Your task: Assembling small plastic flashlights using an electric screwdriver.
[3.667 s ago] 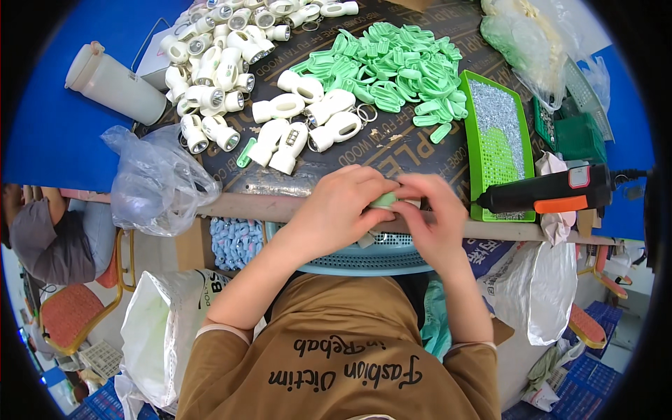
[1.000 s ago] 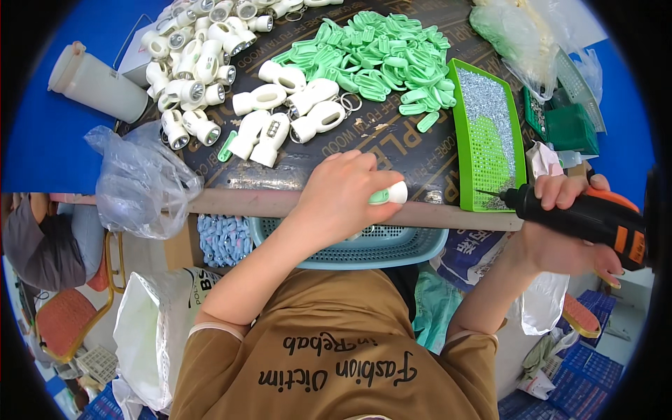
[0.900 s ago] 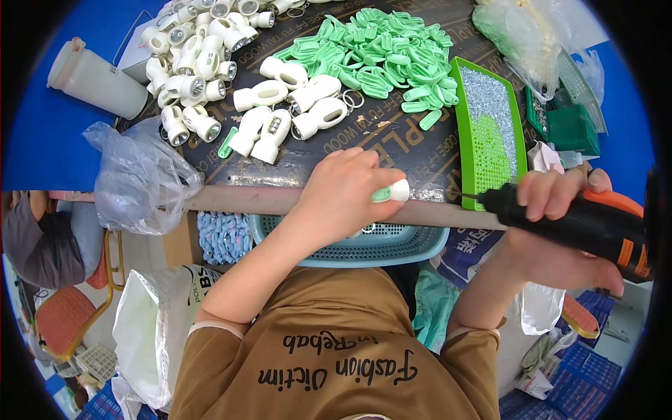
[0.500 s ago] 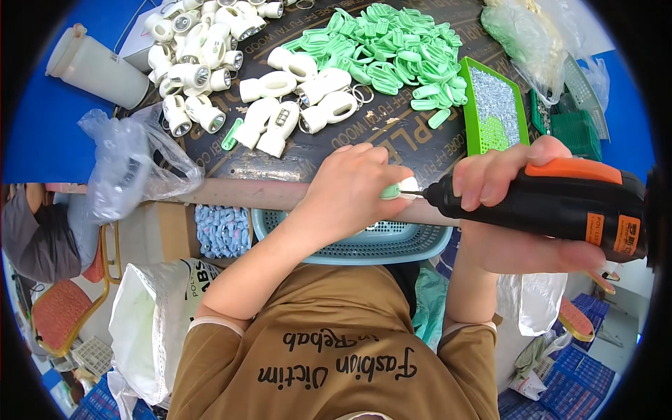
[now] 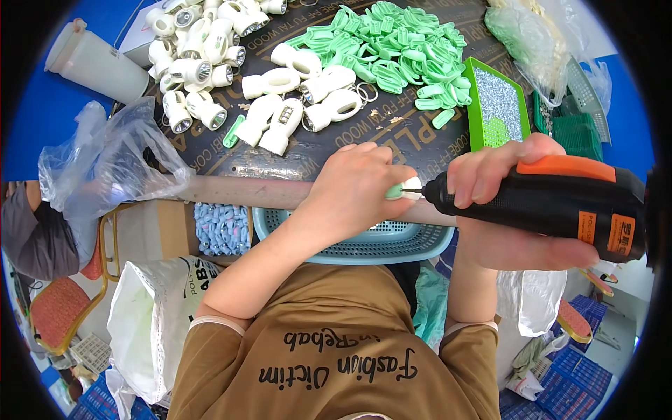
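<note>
My left hand point(image 5: 353, 183) is closed around a small white flashlight with a pale green cover piece point(image 5: 396, 190) on it, mostly hidden by my fingers. In my right hand point(image 5: 498, 175) lies a black electric screwdriver point(image 5: 560, 196) with an orange lever, fingers wrapped round its body. Its thin bit points left and meets the flashlight's end. Beyond my hands, several white flashlights point(image 5: 329, 108) lie on the dark board, some with metal rings, next to one loose green piece point(image 5: 233, 133).
A heap of white flashlights point(image 5: 203, 52) sits far left, a pile of green pieces point(image 5: 392, 49) far centre. Right of it stands a green tray point(image 5: 476, 115) of small screws. A clear plastic bag point(image 5: 115, 157) overhangs the table edge. Below the edge is a blue basket point(image 5: 413, 248).
The clear plastic bag has shifted to the left. The green piece in my left hand shows a little more. The screwdriver stays with its bit at the flashlight.
</note>
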Demonstrator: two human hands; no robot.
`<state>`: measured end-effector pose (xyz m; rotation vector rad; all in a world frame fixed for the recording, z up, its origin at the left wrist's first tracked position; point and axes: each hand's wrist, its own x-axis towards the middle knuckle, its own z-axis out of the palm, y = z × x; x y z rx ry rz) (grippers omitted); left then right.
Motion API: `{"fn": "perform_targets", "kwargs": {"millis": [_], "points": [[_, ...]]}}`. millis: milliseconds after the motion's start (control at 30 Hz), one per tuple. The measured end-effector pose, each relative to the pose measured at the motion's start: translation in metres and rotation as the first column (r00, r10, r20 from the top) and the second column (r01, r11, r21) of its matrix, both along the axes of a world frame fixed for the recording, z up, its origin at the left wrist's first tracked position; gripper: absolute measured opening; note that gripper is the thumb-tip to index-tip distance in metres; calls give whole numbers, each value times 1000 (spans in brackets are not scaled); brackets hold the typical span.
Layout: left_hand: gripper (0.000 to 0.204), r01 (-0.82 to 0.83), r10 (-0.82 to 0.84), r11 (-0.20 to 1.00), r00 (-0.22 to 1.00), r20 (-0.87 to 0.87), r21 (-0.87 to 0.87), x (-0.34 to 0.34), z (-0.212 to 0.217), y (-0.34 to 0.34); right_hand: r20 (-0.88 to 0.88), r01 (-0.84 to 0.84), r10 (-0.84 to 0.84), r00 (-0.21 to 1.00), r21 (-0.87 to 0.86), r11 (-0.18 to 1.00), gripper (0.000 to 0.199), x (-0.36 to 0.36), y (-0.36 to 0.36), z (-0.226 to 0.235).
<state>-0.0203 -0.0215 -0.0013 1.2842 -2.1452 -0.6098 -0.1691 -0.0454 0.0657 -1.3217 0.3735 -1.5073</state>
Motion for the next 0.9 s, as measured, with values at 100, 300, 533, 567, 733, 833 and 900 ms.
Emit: {"fn": "perform_targets", "kwargs": {"millis": [100,300,533,567,733,833,900], "points": [[28,1,-1,1000,1000,7,-2,0,0,0,47,-74,76,996,-48,996,92,7,-1,0],[25,16,-16,999,1000,-2,-28,0,-3,0,-29,-10,8,1000,-85,996,90,11,7,-1],[25,7,-8,998,1000,-17,-56,-1,-4,0,-50,-43,39,998,-94,995,86,4,6,-5],[25,7,-7,998,1000,-3,-63,-1,-4,0,-38,-63,60,997,-81,995,86,2,6,-5],[25,-2,0,997,1000,-22,-74,-1,-7,1,-44,-47,41,998,-130,990,88,7,8,-6],[24,-9,7,997,1000,-20,-81,-1,-7,1,-19,-18,16,1000,-101,995,88,6,7,-9],[24,-13,12,996,1000,-21,-90,-2,-9,1,-3,28,-28,1000,-80,996,88,7,10,-9]]}}
